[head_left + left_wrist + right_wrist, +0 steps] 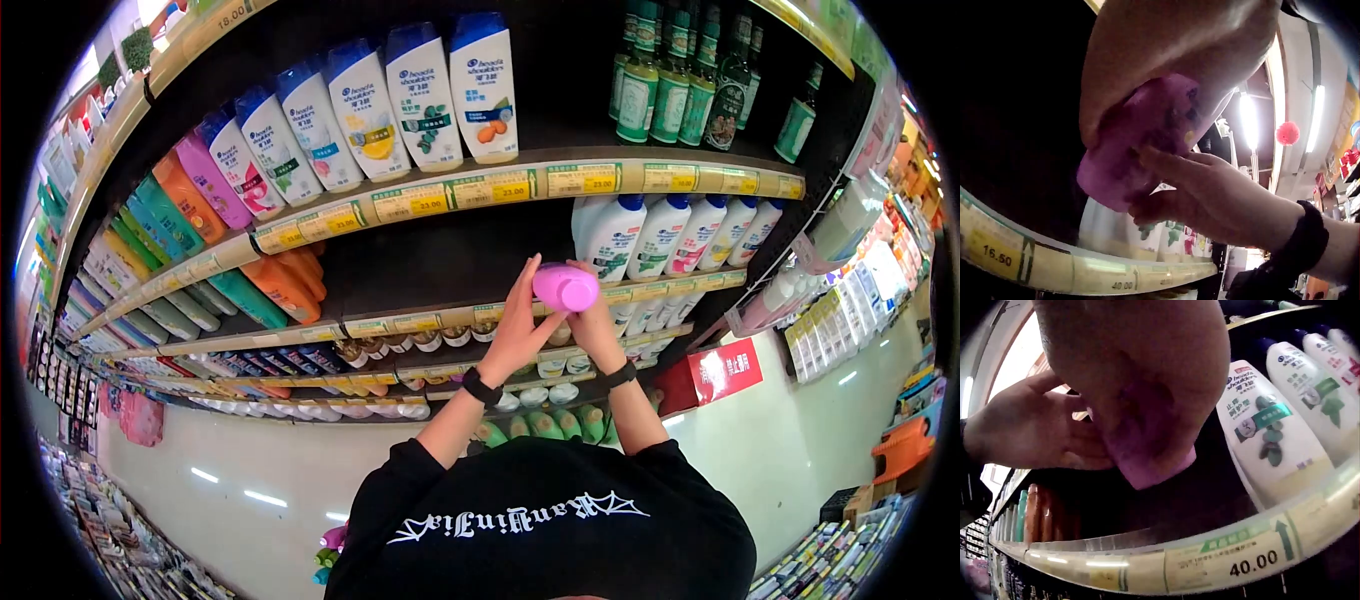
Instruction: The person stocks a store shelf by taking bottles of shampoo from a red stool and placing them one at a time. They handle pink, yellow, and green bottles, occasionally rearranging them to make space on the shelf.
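Note:
A pink bottle point(568, 288) is between my two hands, its cap end toward the head camera, in front of the middle shelf. My left hand point(517, 330) holds its left side, fingers along the bottle and thumb near the cap end. From the other side my right hand point(597, 332) grips it, mostly hidden behind the bottle in the head view. In the left wrist view the right hand's fingers point(1172, 164) lie against the bottle's surface. The right wrist view shows the left hand point(1041, 425) touching the bottle point(1154, 469) at its side.
White shampoo bottles point(610, 240) stand just right of my hands on the middle shelf; orange bottles point(285, 285) are at its left. More shampoo bottles point(425, 100) and green glass bottles point(680, 90) line the shelf above. Price-tag rails point(1229, 565) edge the shelves. A red box point(715, 372) stands lower right.

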A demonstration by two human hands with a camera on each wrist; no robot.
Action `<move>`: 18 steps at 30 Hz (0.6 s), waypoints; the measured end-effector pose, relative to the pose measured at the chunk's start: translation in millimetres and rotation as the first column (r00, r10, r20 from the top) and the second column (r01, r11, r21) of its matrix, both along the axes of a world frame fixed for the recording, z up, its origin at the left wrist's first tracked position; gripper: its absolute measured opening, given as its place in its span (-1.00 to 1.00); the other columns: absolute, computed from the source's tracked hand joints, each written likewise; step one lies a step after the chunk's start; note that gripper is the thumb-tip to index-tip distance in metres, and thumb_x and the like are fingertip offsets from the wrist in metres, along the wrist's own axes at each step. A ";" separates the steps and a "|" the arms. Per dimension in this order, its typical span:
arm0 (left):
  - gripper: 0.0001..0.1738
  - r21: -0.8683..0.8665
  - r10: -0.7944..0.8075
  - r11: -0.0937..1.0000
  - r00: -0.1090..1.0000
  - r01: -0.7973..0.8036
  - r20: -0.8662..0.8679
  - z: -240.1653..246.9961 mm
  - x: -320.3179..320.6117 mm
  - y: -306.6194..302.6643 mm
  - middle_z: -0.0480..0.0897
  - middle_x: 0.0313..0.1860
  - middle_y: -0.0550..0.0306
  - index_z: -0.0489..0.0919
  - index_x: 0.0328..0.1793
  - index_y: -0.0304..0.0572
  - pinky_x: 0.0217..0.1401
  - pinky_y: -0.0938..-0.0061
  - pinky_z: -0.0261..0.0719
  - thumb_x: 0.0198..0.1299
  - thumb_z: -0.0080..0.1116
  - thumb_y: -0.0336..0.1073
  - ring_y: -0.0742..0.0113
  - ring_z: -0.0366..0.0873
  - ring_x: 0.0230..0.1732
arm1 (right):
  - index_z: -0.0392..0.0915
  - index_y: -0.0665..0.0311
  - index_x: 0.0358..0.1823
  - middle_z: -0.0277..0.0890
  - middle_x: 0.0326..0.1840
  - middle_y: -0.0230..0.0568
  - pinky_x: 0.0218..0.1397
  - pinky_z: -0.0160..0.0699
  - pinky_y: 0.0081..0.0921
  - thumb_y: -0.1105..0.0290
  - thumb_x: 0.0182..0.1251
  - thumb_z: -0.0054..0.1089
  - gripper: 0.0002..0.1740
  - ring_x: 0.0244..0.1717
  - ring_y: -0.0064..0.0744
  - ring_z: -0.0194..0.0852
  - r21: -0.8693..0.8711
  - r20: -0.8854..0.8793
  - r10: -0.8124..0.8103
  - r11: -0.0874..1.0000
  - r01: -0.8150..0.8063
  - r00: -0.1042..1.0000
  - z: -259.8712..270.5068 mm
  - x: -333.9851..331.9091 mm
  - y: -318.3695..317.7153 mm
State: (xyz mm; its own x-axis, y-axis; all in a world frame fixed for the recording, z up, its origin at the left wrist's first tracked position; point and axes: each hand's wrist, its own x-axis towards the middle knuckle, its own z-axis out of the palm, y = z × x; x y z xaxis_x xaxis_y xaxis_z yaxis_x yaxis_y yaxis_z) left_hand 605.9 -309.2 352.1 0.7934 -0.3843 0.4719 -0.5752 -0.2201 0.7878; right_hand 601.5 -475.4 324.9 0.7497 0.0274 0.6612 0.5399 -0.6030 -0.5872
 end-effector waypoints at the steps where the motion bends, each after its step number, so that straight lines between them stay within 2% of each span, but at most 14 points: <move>1: -0.02 -0.020 0.000 1.000 1.000 0.000 -0.022 0.2 5.9 -0.2 0.08 0.58 -0.27 -0.09 0.64 -0.14 0.54 0.13 0.14 0.24 0.27 -0.18 -0.12 0.09 0.57 | 0.16 0.38 0.36 0.39 0.23 0.19 0.15 0.49 -0.15 0.65 0.16 0.20 -0.30 0.17 0.23 0.45 0.000 -0.038 -0.015 1.000 0.015 0.999 2.3 6.1 1.4; 2: 0.00 -0.039 -0.002 0.999 0.999 0.000 -0.044 -0.7 12.2 -0.5 0.08 0.57 -0.29 -0.13 0.65 -0.13 0.53 0.12 0.15 0.25 0.27 -0.16 -0.12 0.10 0.56 | 0.16 0.38 0.36 0.40 0.23 0.20 0.15 0.49 -0.14 0.64 0.17 0.20 -0.31 0.18 0.23 0.45 0.000 -0.075 -0.032 0.999 0.032 0.997 3.5 11.1 2.3; 3: 0.07 -0.112 -0.074 0.992 0.989 0.060 -0.126 -5.8 20.3 0.0 0.14 0.53 -0.34 -0.20 0.66 -0.14 0.51 0.14 0.19 0.25 0.28 -0.09 -0.14 0.16 0.53 | 0.15 0.40 0.35 0.40 0.21 0.22 0.16 0.48 -0.13 0.58 0.22 0.23 -0.32 0.18 0.24 0.45 0.016 -0.107 -0.025 1.000 0.027 0.994 0.3 16.3 2.9; 6: 0.09 0.045 -0.061 0.997 0.987 0.068 -0.148 -17.4 46.8 1.9 0.24 0.49 -0.34 -0.17 0.65 -0.19 0.48 0.18 0.26 0.21 0.31 -0.04 -0.17 0.25 0.48 | 0.17 0.42 0.32 0.40 0.20 0.26 0.18 0.46 -0.13 0.51 0.24 0.27 -0.35 0.19 0.27 0.42 0.097 -0.189 -0.010 0.995 0.029 0.982 -9.3 30.5 2.1; 7: 0.11 0.069 -0.059 0.995 0.991 0.068 -0.116 -22.0 53.8 0.8 0.28 0.45 -0.36 -0.14 0.63 -0.25 0.45 0.18 0.30 0.18 0.33 -0.01 -0.19 0.30 0.44 | 0.18 0.44 0.33 0.39 0.20 0.28 0.21 0.43 -0.14 0.50 0.25 0.27 -0.35 0.21 0.26 0.41 0.099 -0.152 -0.014 0.995 0.030 0.988 -11.8 32.7 1.5; 10: 0.09 0.085 -0.085 0.993 0.996 0.084 0.013 -28.6 64.4 -4.1 0.29 0.43 -0.39 -0.11 0.62 -0.27 0.43 0.16 0.32 0.17 0.33 -0.02 -0.21 0.32 0.42 | 0.18 0.45 0.34 0.38 0.21 0.29 0.24 0.40 -0.14 0.51 0.26 0.25 -0.35 0.23 0.25 0.39 0.208 -0.236 -0.002 0.977 0.053 0.972 -20.9 39.7 -3.1; 13: 0.08 0.056 -0.035 0.998 0.999 0.036 -0.028 -30.2 65.3 -9.5 0.33 0.39 -0.38 -0.08 0.62 -0.25 0.42 0.15 0.32 0.17 0.34 -0.03 -0.22 0.33 0.40 | 0.13 0.46 0.39 0.34 0.25 0.27 0.27 0.38 -0.14 0.55 0.26 0.22 -0.31 0.24 0.24 0.38 0.210 -0.262 -0.049 0.972 0.106 0.964 -25.2 38.4 0.5; 16: 0.06 0.041 -0.008 0.999 0.999 0.010 -0.033 -36.5 66.4 -12.4 0.36 0.35 -0.36 -0.06 0.62 -0.23 0.40 0.15 0.32 0.17 0.34 -0.05 -0.23 0.34 0.38 | 0.08 0.45 0.44 0.31 0.29 0.27 0.25 0.39 -0.15 0.57 0.27 0.19 -0.27 0.23 0.22 0.38 0.350 -0.274 -0.012 0.930 0.111 0.962 -14.6 21.4 12.4; 18: 0.04 0.029 0.018 0.999 0.997 -0.016 -0.070 -41.8 63.1 -13.2 0.36 0.34 -0.36 -0.05 0.62 -0.23 0.38 0.14 0.33 0.18 0.33 -0.06 -0.22 0.35 0.36 | 0.04 0.44 0.47 0.30 0.29 0.26 0.19 0.44 -0.19 0.56 0.28 0.17 -0.25 0.17 0.13 0.44 0.149 -0.175 -0.137 0.975 0.164 0.975 -42.1 23.1 7.5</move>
State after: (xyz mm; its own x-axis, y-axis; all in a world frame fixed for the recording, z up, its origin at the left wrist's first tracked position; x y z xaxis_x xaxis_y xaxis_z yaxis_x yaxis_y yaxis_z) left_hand 669.0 -322.4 310.2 0.8306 -0.3830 0.4042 -0.5149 -0.2519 0.8194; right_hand 624.6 -467.9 282.7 0.8349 -0.1909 0.5162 0.3395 -0.5596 -0.7560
